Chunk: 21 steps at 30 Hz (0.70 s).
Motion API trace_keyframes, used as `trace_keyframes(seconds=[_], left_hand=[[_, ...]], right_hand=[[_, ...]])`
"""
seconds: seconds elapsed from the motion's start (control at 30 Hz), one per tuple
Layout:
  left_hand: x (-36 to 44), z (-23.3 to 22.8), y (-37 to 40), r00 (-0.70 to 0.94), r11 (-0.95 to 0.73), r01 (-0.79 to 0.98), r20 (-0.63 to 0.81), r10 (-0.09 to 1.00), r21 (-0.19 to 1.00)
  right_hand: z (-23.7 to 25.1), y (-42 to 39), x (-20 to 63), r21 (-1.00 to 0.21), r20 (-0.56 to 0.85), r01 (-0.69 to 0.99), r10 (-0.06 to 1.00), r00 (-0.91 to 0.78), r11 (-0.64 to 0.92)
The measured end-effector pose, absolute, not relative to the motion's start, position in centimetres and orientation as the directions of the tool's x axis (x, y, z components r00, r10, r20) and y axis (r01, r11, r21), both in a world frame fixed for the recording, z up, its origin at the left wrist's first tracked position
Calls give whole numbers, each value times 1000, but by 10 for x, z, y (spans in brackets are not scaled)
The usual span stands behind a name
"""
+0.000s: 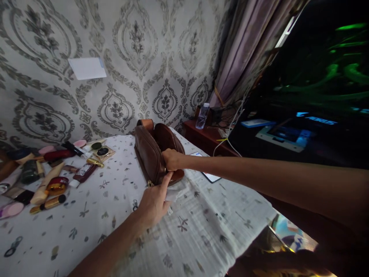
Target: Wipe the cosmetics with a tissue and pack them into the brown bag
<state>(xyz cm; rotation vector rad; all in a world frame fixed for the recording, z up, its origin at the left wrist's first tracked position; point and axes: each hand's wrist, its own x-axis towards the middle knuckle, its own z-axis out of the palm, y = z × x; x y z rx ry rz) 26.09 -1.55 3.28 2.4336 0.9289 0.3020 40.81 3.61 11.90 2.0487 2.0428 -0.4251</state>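
A brown leather zip bag [147,150] stands on the patterned cloth, its top gaping and a loop handle at the far end. My right hand [173,159] reaches in from the right, fingers curled and closed at the zip edge of the opening; the fingertips are hidden. At the bag's near end, my left hand [154,202] grips the lower corner with its index finger stretched along the edge. The other left fingers are partly hidden. A crumpled whitish piece [177,192] lies beside the left thumb; whether the hand holds it I cannot tell.
Several cosmetics, including a dark red tube [83,174] and a gold-and-black tube [47,204], lie at left. Right of the bag is a phone [213,177]. Behind stand a clear bottle [202,115] and white cables [238,115]; a dark computer case [288,96] rises at right.
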Motion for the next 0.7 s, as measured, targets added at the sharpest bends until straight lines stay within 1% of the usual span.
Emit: trace_keyframes(seconds=[0.2,0.37,0.47,0.53,0.6,0.7], left_hand=[[262,36,-17,748,-637,564,2,664,525],[262,34,-14,745,-642,582,-10,668,498],[262,32,-13,742,-650,592,-10,670,477],[262,33,-15,742,-652,613,-40,670,445],[263,36,-16,732,-644,639,-77,677,419],[265,38,-18,722,-629,655,-99,685,419]], right_hand=[[123,34,405,-11,-392,999,919,-41,40],[144,29,408,-14,-452,998,890,-64,64],[164,23,418,-22,-382,996,920,-84,82],[173,19,426,-32,-328,995,939,-100,95],[175,15,433,-54,-272,994,956,-108,97],[166,11,436,-61,-171,991,977,-131,122]])
